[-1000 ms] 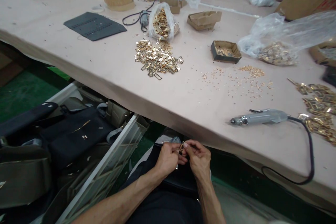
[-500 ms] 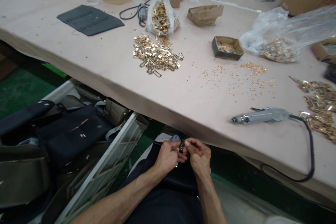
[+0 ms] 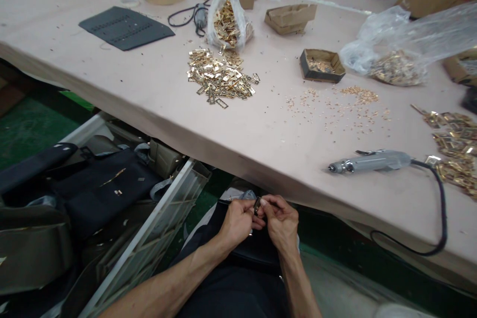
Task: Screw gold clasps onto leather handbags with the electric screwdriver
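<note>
My left hand (image 3: 238, 219) and my right hand (image 3: 279, 216) meet over my lap, below the table edge. Between their fingertips is a small metal fitting (image 3: 257, 204), dark with a gold glint; both hands pinch it. Its exact shape is partly hidden by the fingers. Under the hands lies a dark bag (image 3: 253, 253) with small shiny metal bits on it. On the table to the right, an electric screwdriver (image 3: 368, 162) rests on its side, its cord curling over the edge.
Gold metal plates (image 3: 223, 77) lie heaped before an open plastic bag (image 3: 229, 20). Tiny screws (image 3: 357, 94) are scattered near a small box (image 3: 322, 65). More gold fittings (image 3: 456, 144) lie at right. A crate (image 3: 149, 233) of dark bags stands at left. A black sheet (image 3: 126, 28) lies farther back.
The hands stay together on the small metal fitting, with only slight finger movement. The whole view has shifted a little; the things on the table lie as before.
</note>
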Available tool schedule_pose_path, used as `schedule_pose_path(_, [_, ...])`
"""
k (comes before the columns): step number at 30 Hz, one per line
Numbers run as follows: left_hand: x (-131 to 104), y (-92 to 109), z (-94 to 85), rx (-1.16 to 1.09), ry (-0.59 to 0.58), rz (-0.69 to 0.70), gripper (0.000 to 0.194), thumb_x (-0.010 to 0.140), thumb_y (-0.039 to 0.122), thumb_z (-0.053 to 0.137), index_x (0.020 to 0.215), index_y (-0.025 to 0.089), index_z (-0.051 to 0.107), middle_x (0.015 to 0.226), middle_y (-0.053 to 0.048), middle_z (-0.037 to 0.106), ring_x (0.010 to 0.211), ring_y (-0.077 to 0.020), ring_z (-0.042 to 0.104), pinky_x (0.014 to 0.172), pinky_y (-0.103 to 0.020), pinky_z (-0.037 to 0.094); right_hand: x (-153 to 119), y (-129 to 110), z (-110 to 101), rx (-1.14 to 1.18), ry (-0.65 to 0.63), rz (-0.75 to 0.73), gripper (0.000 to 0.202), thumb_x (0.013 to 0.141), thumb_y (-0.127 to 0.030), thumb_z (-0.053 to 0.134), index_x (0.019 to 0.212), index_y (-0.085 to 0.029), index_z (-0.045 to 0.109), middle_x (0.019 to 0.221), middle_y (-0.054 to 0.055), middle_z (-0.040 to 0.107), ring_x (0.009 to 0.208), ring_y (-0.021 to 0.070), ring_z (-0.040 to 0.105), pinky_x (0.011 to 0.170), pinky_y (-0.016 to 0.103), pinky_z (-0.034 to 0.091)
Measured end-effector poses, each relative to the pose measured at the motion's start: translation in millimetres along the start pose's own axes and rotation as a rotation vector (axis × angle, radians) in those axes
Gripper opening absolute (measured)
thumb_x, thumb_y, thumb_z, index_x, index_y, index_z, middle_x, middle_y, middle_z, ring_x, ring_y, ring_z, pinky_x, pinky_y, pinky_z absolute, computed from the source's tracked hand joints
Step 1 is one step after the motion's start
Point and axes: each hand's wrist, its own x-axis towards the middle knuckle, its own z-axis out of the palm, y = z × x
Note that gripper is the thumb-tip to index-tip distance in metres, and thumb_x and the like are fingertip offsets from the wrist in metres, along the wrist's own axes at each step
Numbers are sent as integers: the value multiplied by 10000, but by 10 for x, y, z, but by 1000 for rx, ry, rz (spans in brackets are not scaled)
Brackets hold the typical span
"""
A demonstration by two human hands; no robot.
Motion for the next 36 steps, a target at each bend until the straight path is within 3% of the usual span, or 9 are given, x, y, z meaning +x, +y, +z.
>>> schedule_pose_path(13, [-8,3,5,31,-1,17,241,884,251,539,913,119,739,773,-82,696,639,-199,746,641,-323,644,18,-10,-4,-46,-21,-49,138,860,-336,707,906,-214,752,819,15,601,642,144,621,554,241,495])
schedule_pose_path(20, [-38,85,23,23,26,41,269,895,269,570,1006,118,763,826,-111,737,634,-204,753,628,-316,649,-38,0,-14,-151,60,-36,257,836,-377,727,1018,-196,740,916,63,701,786,195,679,686,282,556])
schedule_pose_path(25, [-45,75,31,21,34,39,292,893,208,536,1061,117,757,834,-112,752,622,-201,755,611,-309,648,-61,6,-37,-279,59,-144,169,858,-347,701,935,-210,764,922,61,707,816,199,679,717,289,542])
schedule_pose_path(36, [-56,34,0,39,18,52,344,887,164,494,1109,128,754,855,-100,750,645,-204,758,633,-326,654,-71,-67,-19,-332,31,-238,183,903,-314,652,982,-222,789,915,60,700,849,201,662,751,306,518])
